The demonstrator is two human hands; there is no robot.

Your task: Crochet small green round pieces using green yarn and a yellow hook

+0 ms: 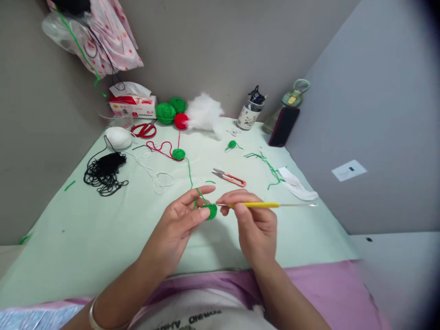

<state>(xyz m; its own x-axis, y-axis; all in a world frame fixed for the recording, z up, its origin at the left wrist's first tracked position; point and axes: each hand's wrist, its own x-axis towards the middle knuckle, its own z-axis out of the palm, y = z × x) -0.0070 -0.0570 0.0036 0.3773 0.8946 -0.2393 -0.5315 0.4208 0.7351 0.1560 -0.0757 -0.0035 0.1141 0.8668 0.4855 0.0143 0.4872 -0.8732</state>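
Note:
Between thumb and fingers, my left hand pinches a small round green crochet piece. Green yarn runs over its raised index finger, leading back to a small green yarn ball. My right hand is closed around the yellow handle of a crochet hook. The hook lies nearly level, one metal tip at the upper edge of the green piece and the other end pointing right. Whether the tip is inside a stitch is too small to tell. Orange-handled thread snips lie just beyond my hands.
At the back stand a tissue box, green yarn balls, a red ball, white stuffing, a pen cup, a bottle and a phone. Black yarn and red scissors lie left; green scraps lie right.

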